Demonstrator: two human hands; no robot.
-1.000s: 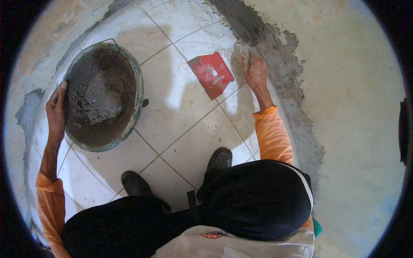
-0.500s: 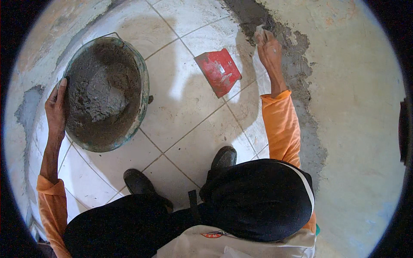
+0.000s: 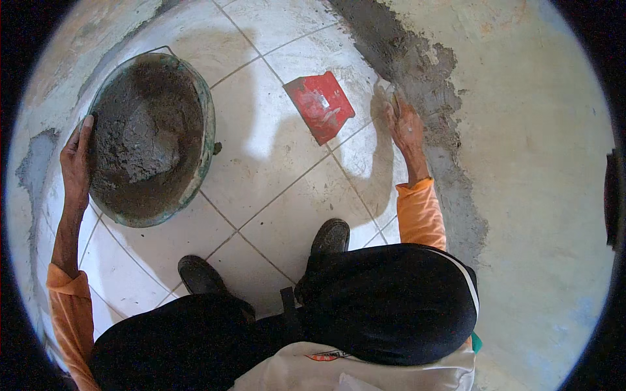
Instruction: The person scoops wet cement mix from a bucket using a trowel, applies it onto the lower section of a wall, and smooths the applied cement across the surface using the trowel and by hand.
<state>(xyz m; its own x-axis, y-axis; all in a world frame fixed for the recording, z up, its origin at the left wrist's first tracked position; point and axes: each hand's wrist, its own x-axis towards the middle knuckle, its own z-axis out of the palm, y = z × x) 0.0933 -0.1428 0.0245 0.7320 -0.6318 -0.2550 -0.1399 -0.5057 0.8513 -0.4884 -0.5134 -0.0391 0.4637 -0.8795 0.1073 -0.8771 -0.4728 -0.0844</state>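
A round greenish bucket [image 3: 207,143] full of wet grey mortar [image 3: 147,143] stands at the left, its wire handle up at the far side. My left hand [image 3: 77,153] grips its left rim, thumb on top. On the right, my right hand [image 3: 407,130] is low by the foot of the wall, fingers closed. A small pale edge [image 3: 389,90] shows at the fingertips; the rest of what they hold is hidden. Fresh dark mortar [image 3: 378,39] lines the joint between floor and wall beside this hand. Between bucket and hand, a red plastic scoop-like piece [image 3: 323,107], smeared with mortar, lies on the tiles.
White floor tiles [image 3: 280,176] with dark joints spread around my two dark shoes [image 3: 331,236]. A pale plastered wall [image 3: 535,195] rises on the right, with rough grey mortar along its base. Another wall [image 3: 39,124], patched with grey, stands at the left behind the bucket.
My right hand has drawn back toward me along the foot of the wall, fingers still closed. My left hand stays on the bucket's rim. The whole view has shifted slightly.
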